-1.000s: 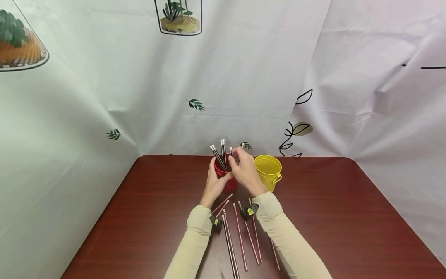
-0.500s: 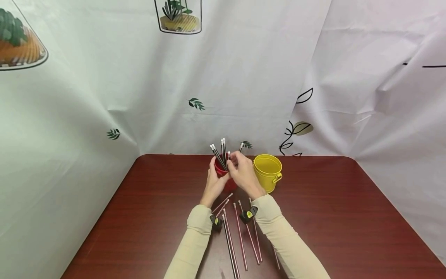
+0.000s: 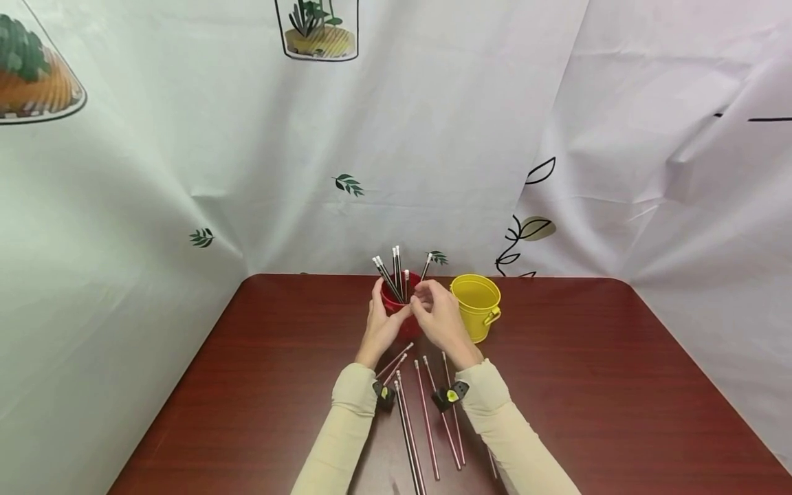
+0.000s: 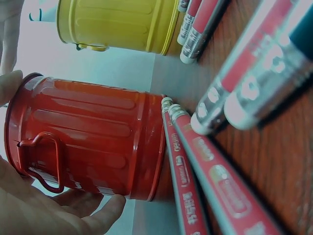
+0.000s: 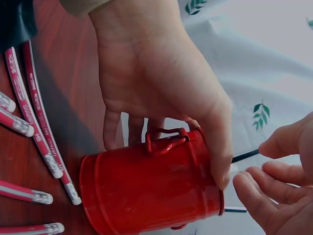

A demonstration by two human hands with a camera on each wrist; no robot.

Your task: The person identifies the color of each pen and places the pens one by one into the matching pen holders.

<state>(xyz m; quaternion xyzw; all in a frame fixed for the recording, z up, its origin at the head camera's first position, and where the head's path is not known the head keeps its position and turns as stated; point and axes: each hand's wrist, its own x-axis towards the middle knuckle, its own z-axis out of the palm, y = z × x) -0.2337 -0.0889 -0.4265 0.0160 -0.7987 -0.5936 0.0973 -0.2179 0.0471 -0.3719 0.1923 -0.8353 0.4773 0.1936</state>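
My left hand [image 3: 379, 328] grips the side of a small red metal bucket [image 4: 93, 137], thumb across its rim, fingers wrapped around the wall by the wire handle [image 5: 166, 142]. Several black pencils [image 3: 388, 280] with white erasers stand inside, eraser ends up and leaning different ways. One short-looking pencil [image 3: 406, 283] is near the front and another tilts to the right. My right hand [image 3: 442, 317] hovers at the right side of the rim, thumb and fingers loosely bent and apart. In the right wrist view a black pencil shaft [image 5: 246, 156] passes behind its fingertips [image 5: 266, 149].
A yellow metal bucket [image 3: 475, 313] stands just right of the red one. Several red pencils [image 3: 427, 421] and a black pencil [image 3: 406, 440] lie on the brown table [image 3: 278, 385] below my wrists. A white printed cloth [image 3: 433, 137] hangs behind the table's far edge.
My right hand has let go of the short-looking black pencil, which sits lower in the red bucket, and has drawn slightly right and down. The left hand keeps its grip.
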